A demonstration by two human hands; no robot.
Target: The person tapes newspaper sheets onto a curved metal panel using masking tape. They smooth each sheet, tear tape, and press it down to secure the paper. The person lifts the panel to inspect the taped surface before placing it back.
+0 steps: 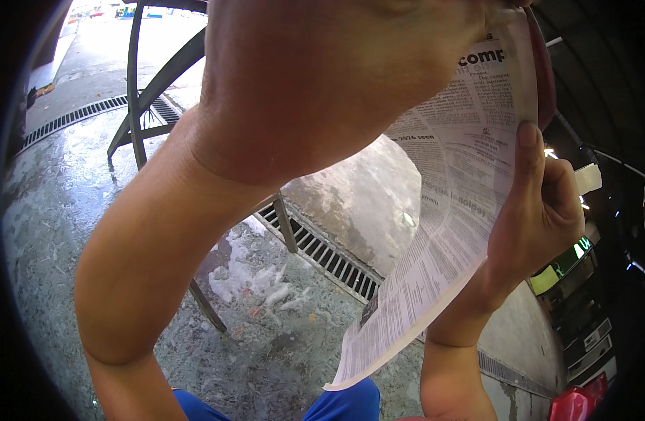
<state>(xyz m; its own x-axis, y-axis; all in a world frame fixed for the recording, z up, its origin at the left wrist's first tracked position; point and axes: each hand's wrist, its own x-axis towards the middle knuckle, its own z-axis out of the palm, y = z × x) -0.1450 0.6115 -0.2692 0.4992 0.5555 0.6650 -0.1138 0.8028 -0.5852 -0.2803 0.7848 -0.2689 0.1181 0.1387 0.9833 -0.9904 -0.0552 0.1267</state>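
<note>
A sheet of newspaper [441,231] hangs down in front of me, curving, its lower corner near my blue-clad knee. Its upper right edge runs along a dark red, curved thing [545,77], mostly hidden behind it. My right hand [536,210] is closed at the paper's right edge, with the thumb pressed on the edge and the other fingers curled. A short off-white strip [589,179] sticks out beyond those fingers. Raised very close to the view, my left hand [336,77] reaches across to the paper's top edge. Its fingers are mostly hidden or cut off.
A dark metal stand [134,91] with crossed legs stands at the left on the wet, stained concrete floor [259,365]. A drain grate [336,263] crosses the floor beyond. Something shiny and red [573,405] lies at the lower right.
</note>
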